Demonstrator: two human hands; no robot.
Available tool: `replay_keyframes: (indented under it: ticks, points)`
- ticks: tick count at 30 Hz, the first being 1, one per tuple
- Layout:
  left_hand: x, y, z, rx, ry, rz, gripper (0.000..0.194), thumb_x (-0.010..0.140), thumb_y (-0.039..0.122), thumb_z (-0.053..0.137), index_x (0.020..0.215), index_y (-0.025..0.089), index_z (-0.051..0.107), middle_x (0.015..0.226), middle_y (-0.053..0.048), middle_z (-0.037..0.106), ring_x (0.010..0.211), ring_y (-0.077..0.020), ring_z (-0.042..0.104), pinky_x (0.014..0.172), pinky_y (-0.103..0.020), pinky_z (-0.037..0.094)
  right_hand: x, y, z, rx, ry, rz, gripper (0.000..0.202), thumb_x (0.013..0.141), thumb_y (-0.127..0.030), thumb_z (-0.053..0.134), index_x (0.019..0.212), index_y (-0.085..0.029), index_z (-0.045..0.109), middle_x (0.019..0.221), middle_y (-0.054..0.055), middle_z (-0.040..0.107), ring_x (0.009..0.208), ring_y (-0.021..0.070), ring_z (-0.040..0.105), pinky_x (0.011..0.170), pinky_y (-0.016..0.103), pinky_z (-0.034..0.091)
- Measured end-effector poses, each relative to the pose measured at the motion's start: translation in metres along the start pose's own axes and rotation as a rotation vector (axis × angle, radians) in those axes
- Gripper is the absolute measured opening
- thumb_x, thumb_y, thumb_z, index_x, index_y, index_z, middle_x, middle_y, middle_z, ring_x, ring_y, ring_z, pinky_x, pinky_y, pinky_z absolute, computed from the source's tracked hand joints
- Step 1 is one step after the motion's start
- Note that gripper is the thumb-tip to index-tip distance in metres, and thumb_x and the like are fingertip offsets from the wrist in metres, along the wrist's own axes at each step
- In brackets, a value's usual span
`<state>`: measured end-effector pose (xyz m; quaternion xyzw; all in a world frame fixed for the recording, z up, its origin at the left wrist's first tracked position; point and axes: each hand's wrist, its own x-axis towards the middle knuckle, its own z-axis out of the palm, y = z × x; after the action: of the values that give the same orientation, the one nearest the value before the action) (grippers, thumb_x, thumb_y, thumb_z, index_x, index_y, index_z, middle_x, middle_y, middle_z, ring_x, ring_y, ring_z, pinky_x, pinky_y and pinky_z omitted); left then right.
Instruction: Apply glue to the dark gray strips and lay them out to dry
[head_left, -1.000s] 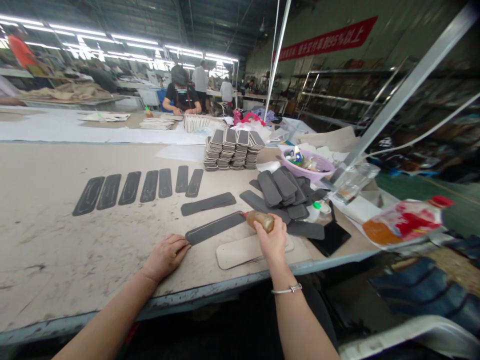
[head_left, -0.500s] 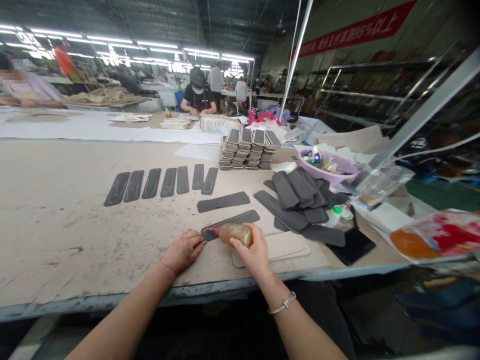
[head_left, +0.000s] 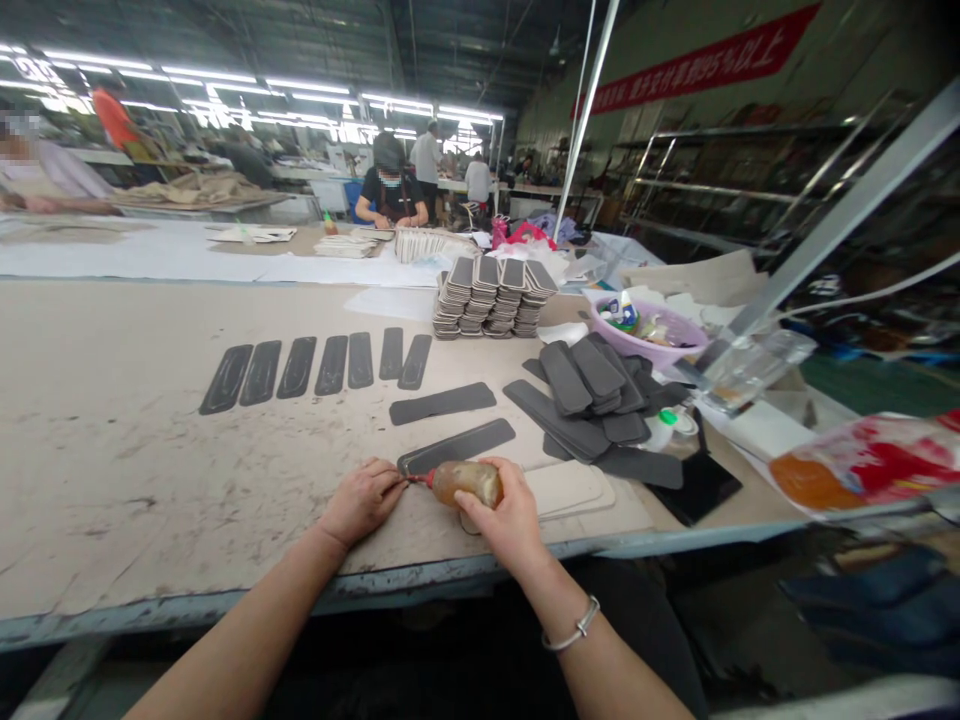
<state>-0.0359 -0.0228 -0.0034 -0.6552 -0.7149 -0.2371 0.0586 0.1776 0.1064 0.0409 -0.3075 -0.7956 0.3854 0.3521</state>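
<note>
amber bottle (head_left: 472,484), red nozzle (head_left: 430,479), dark-grey strip (head_left: 463,443)

On the table (head_left: 112,480), a strip (head_left: 469,441) is laid below centre; a strip row (head_left: 331,365) is set to its upper left, stacks (head_left: 491,300) behind, a pile (head_left: 592,390) to its right.

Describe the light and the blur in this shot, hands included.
Head view: the ceiling tube lights glare white; head view, below the table: near-black shadow; head view, right edge: the red-and-orange bag looks smeared; head view, centre: left hand, right hand and bottle read fairly clearly.
</note>
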Motion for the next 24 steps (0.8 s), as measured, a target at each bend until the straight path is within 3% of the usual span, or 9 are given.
replay_keyframes:
  ticks: [5,15,19,24]
  points:
    - [-0.001,-0.005,0.004,0.020,0.029,0.022,0.022,0.087,0.027,0.047,0.085,0.018,0.067,0.087,-0.007,0.065,0.082,-0.0175,0.057,0.078,-0.033,0.048,0.007,0.013,-0.014,-0.020,0.055,0.050,0.040,0.067,-0.031,0.069,0.104,-0.024,0.055,0.098,0.003,0.058,0.090,0.0208,0.056,0.083,0.035,0.047]
    - [-0.001,-0.012,0.010,0.057,0.054,0.032,0.019,0.085,0.028,0.052,0.084,0.018,0.068,0.090,-0.007,0.067,0.086,-0.0178,0.060,0.082,-0.031,0.049,0.035,0.053,-0.081,-0.300,0.375,0.155,0.042,0.069,-0.042,0.066,0.103,-0.021,0.055,0.093,0.006,0.057,0.088,0.0255,0.055,0.078,0.039,0.044]
    - [0.000,-0.011,0.009,0.051,0.066,0.027,0.020,0.084,0.029,0.051,0.082,0.018,0.068,0.090,-0.007,0.068,0.085,-0.0179,0.061,0.081,-0.032,0.051,0.034,0.048,-0.074,-0.249,0.370,0.087,0.041,0.068,-0.040,0.067,0.103,-0.021,0.055,0.096,0.007,0.057,0.091,0.0246,0.054,0.081,0.039,0.044]
    - [0.000,-0.011,0.010,0.050,0.069,0.022,0.020,0.084,0.029,0.051,0.082,0.018,0.067,0.089,-0.007,0.067,0.084,-0.0176,0.060,0.080,-0.032,0.051,0.022,0.029,-0.032,0.004,0.192,0.024,0.041,0.069,-0.035,0.068,0.105,-0.022,0.054,0.101,0.005,0.057,0.095,0.0218,0.055,0.085,0.036,0.045]
